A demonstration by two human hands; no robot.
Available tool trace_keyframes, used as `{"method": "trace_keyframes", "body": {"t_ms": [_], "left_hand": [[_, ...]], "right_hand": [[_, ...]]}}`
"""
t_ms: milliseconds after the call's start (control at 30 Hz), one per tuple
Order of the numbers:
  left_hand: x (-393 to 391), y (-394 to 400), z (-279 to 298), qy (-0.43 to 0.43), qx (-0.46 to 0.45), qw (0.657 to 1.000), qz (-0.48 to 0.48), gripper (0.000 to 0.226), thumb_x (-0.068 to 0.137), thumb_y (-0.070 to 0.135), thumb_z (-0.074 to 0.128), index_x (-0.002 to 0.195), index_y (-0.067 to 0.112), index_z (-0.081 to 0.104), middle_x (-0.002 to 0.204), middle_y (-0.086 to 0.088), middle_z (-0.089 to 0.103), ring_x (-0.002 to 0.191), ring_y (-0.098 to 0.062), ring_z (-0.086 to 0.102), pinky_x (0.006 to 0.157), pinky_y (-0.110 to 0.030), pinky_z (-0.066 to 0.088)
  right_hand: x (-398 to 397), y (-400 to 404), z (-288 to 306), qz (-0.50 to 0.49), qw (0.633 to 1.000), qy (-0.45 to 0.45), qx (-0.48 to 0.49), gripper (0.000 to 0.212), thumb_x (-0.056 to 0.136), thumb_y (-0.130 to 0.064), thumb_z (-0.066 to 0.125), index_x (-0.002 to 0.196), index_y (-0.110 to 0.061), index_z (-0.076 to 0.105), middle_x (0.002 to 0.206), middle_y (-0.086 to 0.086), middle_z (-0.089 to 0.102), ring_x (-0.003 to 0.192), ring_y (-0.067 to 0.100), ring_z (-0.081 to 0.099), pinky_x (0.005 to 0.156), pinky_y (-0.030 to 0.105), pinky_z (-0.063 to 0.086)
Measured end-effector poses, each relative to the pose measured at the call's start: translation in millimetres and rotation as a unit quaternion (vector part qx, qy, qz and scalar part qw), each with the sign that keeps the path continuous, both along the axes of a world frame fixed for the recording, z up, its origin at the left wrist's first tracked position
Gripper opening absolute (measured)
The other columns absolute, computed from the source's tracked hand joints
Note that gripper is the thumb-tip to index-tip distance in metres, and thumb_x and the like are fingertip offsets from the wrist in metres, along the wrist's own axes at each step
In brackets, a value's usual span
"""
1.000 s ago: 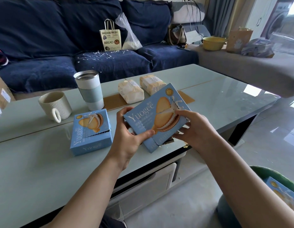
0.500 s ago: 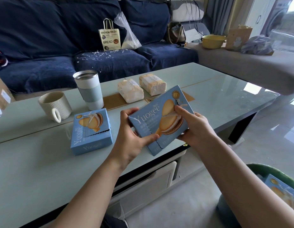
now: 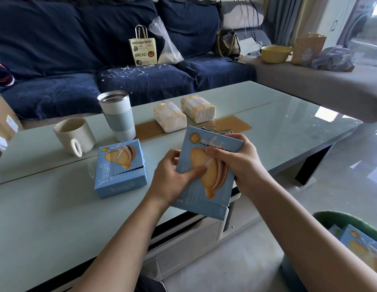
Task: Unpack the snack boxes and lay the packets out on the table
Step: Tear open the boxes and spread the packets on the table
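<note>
Held box: a light blue snack box [image 3: 206,175] printed with a cream-filled sandwich biscuit and a gold seal in one corner; it is held up above the near edge of the table [image 3: 288,123], tilted, printed face toward the camera, with a perforated tear strip showing along its far end and another along its near end.
Left hand: the left hand [image 3: 173,178] grips the box's left edge, thumb laid across the printed face, the other fingers curled behind the box.
Right hand: the right hand [image 3: 236,163] clamps the box's right side, fingers curled over the face near the far tear strip; its thumb is hidden.
Arms: both forearms reach in from the bottom of the view, bare, converging on the box.
Second box: a matching blue box [image 3: 120,171] lies flat on the table just left of the left hand, its tear strip partly lifted.
Packets: two pale wrapped packets [image 3: 170,116] [image 3: 198,108] lie side by side farther back on the table.
Cups: a white and blue tumbler [image 3: 118,114] and a ribbed cream mug [image 3: 74,135] stand behind the second box.
Bin: a green bin [image 3: 339,220] at lower right holds more blue boxes.
Sofa: a navy sofa [image 3: 78,49] carries a paper bread bag [image 3: 143,49].
</note>
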State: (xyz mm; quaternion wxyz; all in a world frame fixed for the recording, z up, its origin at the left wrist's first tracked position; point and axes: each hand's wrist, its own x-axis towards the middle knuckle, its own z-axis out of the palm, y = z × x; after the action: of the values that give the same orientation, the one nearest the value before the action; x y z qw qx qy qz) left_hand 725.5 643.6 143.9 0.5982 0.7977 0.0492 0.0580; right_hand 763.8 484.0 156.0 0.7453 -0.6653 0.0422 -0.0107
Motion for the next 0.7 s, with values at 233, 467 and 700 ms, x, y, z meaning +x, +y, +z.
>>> {"method": "trace_keyframes", "body": {"t_ms": [233, 467, 700], "left_hand": [[-3.2, -0.5, -3.1, -0.01, 0.005, 1.0, 0.008, 0.042, 0.071, 0.029, 0.084, 0.099, 0.025, 0.053, 0.079, 0.005, 0.069, 0.067, -0.009, 0.069, 0.06, -0.024, 0.055], [1.2, -3.6, -1.9, -0.009, -0.093, 0.994, 0.056, 0.046, 0.074, 0.024, 0.083, 0.107, 0.016, 0.052, 0.081, -0.003, 0.074, 0.067, -0.015, 0.072, 0.059, -0.028, 0.059], [6.2, 3.3, -3.4, -0.014, -0.187, 0.977, 0.098, 0.042, 0.076, 0.019, 0.081, 0.109, 0.012, 0.055, 0.086, -0.002, 0.074, 0.068, -0.014, 0.073, 0.06, -0.027, 0.057]], "right_hand": [[-4.7, 6.5, -1.9, -0.022, 0.996, -0.051, -0.063, 0.078, 0.065, -0.016, 0.089, 0.126, -0.033, 0.044, 0.109, -0.005, 0.059, 0.093, 0.01, 0.064, 0.072, 0.028, 0.058], [-5.2, 11.3, -2.5, -0.019, 0.994, -0.025, -0.104, 0.084, 0.071, -0.026, 0.084, 0.135, -0.029, 0.031, 0.112, -0.004, 0.062, 0.1, 0.013, 0.065, 0.081, 0.034, 0.058], [-7.7, 6.5, 3.3, 0.031, 0.997, 0.025, -0.072, 0.015, 0.086, -0.01, 0.068, 0.101, -0.013, 0.071, 0.094, 0.01, 0.076, 0.075, 0.018, 0.071, 0.077, 0.041, 0.061]]}}
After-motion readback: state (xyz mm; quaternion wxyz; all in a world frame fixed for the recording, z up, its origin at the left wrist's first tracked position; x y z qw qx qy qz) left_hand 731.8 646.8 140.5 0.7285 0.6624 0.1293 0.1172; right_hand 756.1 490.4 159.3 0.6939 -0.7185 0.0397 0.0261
